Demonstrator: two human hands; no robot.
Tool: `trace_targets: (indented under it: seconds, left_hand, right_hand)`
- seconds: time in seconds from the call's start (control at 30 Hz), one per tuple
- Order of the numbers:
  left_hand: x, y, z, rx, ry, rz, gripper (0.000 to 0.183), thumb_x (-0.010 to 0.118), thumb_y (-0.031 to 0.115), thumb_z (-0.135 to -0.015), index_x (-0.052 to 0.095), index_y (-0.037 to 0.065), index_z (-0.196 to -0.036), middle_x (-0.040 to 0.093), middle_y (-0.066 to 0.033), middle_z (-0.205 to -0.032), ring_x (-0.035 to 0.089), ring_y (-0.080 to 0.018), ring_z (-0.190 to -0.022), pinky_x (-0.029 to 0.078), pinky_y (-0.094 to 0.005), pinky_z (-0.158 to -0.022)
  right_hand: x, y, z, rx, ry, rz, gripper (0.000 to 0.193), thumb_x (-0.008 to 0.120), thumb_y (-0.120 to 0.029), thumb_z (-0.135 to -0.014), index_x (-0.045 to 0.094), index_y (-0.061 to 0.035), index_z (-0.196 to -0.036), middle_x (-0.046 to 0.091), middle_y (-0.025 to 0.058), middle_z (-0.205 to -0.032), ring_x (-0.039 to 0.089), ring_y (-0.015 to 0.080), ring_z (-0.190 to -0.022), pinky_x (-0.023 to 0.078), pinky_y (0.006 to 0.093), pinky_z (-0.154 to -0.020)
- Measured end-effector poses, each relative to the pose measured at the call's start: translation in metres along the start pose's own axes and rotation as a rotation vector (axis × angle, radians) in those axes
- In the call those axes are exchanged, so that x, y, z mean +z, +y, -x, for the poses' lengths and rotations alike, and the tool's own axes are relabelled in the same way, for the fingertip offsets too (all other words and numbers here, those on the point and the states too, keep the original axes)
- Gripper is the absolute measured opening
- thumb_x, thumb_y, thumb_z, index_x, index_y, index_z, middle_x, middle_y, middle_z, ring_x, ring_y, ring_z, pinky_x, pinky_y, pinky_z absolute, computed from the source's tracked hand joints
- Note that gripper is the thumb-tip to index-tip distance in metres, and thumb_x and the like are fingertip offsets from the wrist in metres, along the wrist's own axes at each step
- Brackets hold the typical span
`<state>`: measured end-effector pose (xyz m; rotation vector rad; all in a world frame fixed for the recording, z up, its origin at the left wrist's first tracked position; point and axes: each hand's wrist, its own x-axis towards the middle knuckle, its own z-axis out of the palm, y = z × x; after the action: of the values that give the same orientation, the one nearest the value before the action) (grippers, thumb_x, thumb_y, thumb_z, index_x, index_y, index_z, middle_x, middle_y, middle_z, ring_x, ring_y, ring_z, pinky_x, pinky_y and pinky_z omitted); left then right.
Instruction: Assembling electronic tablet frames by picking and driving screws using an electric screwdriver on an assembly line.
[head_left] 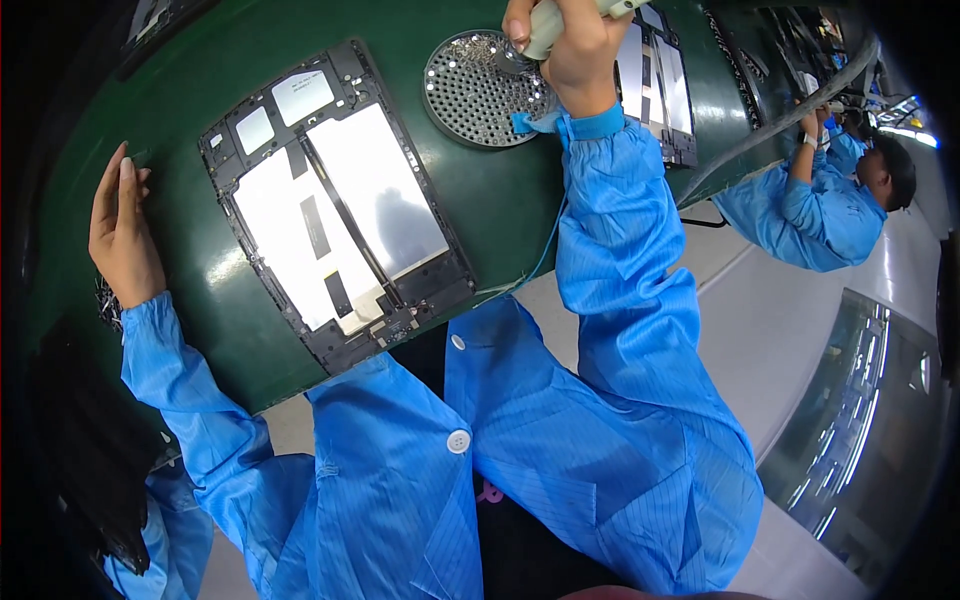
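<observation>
My right hand (pixel 585 55) is wrapped round a pale electric screwdriver (pixel 545 28) at the top. The driver's tip end is over a round metal screw tray (pixel 465 95), its plate full of small holes with shiny screws in it. Left of the tray, an opened tablet (pixel 270 215) lies on the green bench, with silvery battery panels and a black frame. My left hand (pixel 128 225) is at the bench's left side, fingers stretched out and nothing in them, apart from the tablet.
A blue wrist strap (pixel 597 122) with a cord circles my right wrist. Another opened tablet (pixel 680 90) lies beyond my right forearm. A grey cable (pixel 785 122) crosses at the right. A co-worker in blue (pixel 815 215) sits farther right; dark hair and a blue sleeve show at lower left.
</observation>
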<state>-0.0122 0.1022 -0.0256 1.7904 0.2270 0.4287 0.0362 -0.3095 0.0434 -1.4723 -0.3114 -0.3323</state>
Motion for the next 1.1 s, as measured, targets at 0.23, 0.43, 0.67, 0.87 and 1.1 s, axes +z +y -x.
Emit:
trace_targets:
  seconds: [0.23, 0.43, 0.67, 0.87, 1.1]
  left_hand:
    - [-0.001, 0.004, 0.001, -0.018, 0.013, 0.067, 0.038, 0.067, 0.014, -0.099, 0.061, -0.006, -0.131, 0.068, -0.0158, -0.124, 0.067, -0.0184, -0.106, 0.053, -0.027, -0.092]
    - [0.002, 0.001, -0.002, -0.034, 0.036, 0.182, 0.035, 0.069, 0.013, -0.097, 0.063, -0.008, -0.124, 0.068, -0.0182, -0.123, 0.068, -0.0197, -0.105, 0.054, -0.0277, -0.093]
    - [-0.003, -0.005, -0.002, -0.026, 0.053, 0.166, 0.031, 0.067, 0.011, -0.098, 0.066, -0.006, -0.125, 0.07, -0.0142, -0.118, 0.068, -0.0169, -0.101, 0.054, -0.0272, -0.094]
    - [0.002, 0.003, 0.0, -0.04, -0.011, 0.255, 0.034, 0.065, 0.014, -0.1, 0.064, -0.004, -0.128, 0.07, -0.0109, -0.115, 0.066, -0.0137, -0.097, 0.053, -0.0256, -0.092]
    - [0.008, 0.008, 0.0, -0.045, -0.311, 0.114, 0.031, 0.072, 0.019, -0.095, 0.071, 0.0, -0.119, 0.07, -0.0025, -0.101, 0.06, -0.0081, -0.085, 0.048, -0.0222, -0.076]
  right_hand:
    - [-0.002, 0.005, 0.0, -0.033, 0.02, -0.022, 0.015, 0.059, -0.008, -0.095, 0.063, 0.0038, -0.088, 0.063, 0.0093, -0.071, 0.053, 0.0122, -0.047, 0.04, 0.0241, -0.042]
    - [-0.008, 0.019, -0.005, -0.175, -0.084, -0.111, 0.014, 0.059, -0.008, -0.097, 0.063, 0.0033, -0.09, 0.065, 0.0097, -0.073, 0.054, 0.0122, -0.047, 0.041, 0.0246, -0.042]
    - [0.002, 0.007, -0.001, -0.023, 0.029, -0.023, 0.011, 0.06, -0.01, -0.097, 0.063, 0.0014, -0.096, 0.065, 0.0102, -0.075, 0.054, 0.0127, -0.048, 0.042, 0.025, -0.042]
    - [0.002, 0.006, 0.0, 0.002, 0.029, -0.02, 0.012, 0.06, -0.01, -0.097, 0.062, 0.0026, -0.098, 0.065, 0.0104, -0.076, 0.054, 0.0135, -0.048, 0.042, 0.0251, -0.043]
    - [0.014, 0.002, -0.017, -0.031, -0.122, -0.147, 0.029, 0.049, -0.023, -0.098, 0.06, 0.0036, -0.103, 0.065, 0.0175, -0.088, 0.053, 0.0164, -0.053, 0.042, 0.0289, -0.049]
